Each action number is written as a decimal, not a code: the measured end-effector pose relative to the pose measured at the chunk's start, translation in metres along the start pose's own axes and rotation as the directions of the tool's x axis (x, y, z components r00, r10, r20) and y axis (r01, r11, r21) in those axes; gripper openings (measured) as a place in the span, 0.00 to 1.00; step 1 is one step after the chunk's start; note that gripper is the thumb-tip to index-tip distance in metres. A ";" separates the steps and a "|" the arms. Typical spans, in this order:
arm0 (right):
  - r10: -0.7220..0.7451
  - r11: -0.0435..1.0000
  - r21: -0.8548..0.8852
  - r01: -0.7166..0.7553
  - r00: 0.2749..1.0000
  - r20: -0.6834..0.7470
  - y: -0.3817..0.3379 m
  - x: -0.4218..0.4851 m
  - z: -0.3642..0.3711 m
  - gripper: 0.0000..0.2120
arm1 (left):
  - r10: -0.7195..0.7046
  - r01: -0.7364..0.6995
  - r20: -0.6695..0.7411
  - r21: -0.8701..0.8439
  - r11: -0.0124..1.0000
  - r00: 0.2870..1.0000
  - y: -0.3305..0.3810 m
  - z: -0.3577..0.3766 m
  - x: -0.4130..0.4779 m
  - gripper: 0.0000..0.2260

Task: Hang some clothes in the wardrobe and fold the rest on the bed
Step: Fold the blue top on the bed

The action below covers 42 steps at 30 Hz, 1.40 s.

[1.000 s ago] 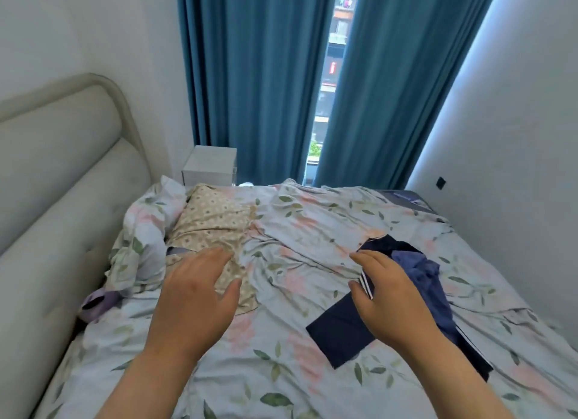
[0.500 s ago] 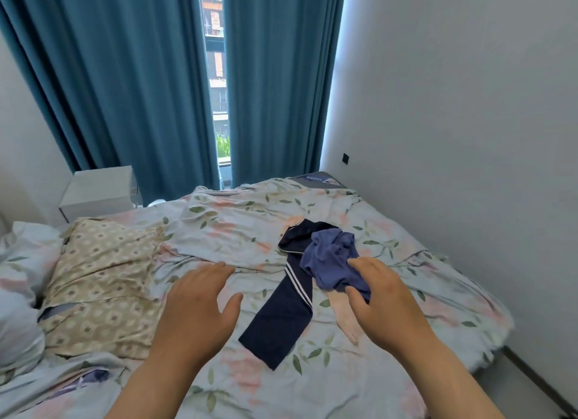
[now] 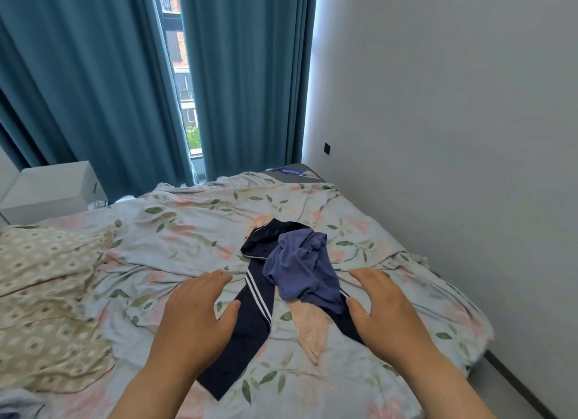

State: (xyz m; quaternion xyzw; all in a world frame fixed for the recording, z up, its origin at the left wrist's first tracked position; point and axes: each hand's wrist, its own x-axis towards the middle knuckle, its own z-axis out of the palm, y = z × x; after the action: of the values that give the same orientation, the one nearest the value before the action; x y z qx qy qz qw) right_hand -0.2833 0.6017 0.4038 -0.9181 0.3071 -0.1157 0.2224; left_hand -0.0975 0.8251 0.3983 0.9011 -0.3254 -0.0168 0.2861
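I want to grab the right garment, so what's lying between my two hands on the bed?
In the head view, the navy white-striped trousers, a crumpled blue garment atop them, and a peach cloth.

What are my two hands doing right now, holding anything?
Left hand: open, fingers spread, holding nothing, over the navy trousers.
Right hand: open, holding nothing, beside the blue garment.

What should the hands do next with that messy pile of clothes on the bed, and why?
Probably lift the crumpled blue garment off first. It lies bunched on top of the dark navy trousers, with a peach piece partly under them, so nothing below can be spread flat until it goes. Both the left hand and the right hand hover open on either side of the pile, holding nothing.
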 end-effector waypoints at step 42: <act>0.117 0.981 0.101 -0.168 0.915 0.386 0.308 0.227 0.368 0.23 | -0.137 0.225 0.469 -0.135 0.965 0.872 -0.113 0.490 0.192 0.27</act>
State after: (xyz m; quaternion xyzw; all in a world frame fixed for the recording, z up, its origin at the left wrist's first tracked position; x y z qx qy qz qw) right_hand -0.1348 0.3670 -0.0479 -0.8816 0.3162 0.0600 0.3452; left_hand 0.0134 0.5339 -0.0405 0.8678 -0.2942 -0.2846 0.2816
